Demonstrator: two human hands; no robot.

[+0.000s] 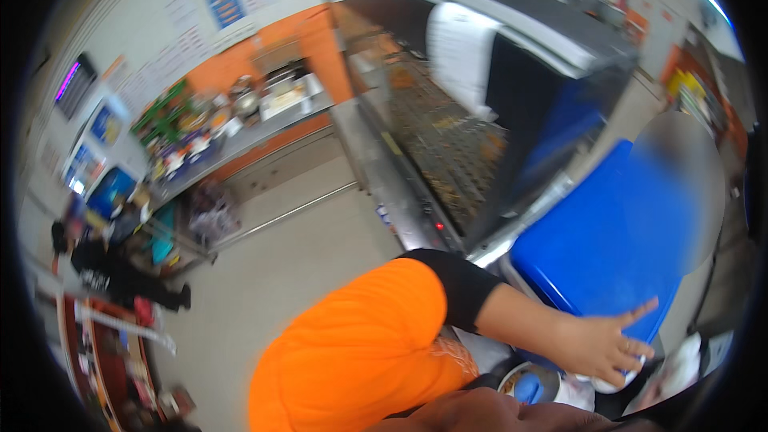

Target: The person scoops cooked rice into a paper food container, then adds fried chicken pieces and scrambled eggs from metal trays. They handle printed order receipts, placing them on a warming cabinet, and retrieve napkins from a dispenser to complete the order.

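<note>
My left arm reaches across to the right from an orange shirt with a black undersleeve. My left hand (600,350) is palm down, with one finger stretched out toward a blue lid (596,252) and the other fingers bent down over a small white thing (614,382). Its kind is mostly hidden by the hand. Below the forearm stands a round container (552,381) with brownish contents and a rounded blue object (528,389) in it. My right hand does not show.
A large metal cabinet (560,28) with an open front, a perforated tray (444,144) and food scraps stands ahead. A steel counter (252,138) with packages and pans runs along the wall. At the far left is a person in black (120,276), near shelves (100,344).
</note>
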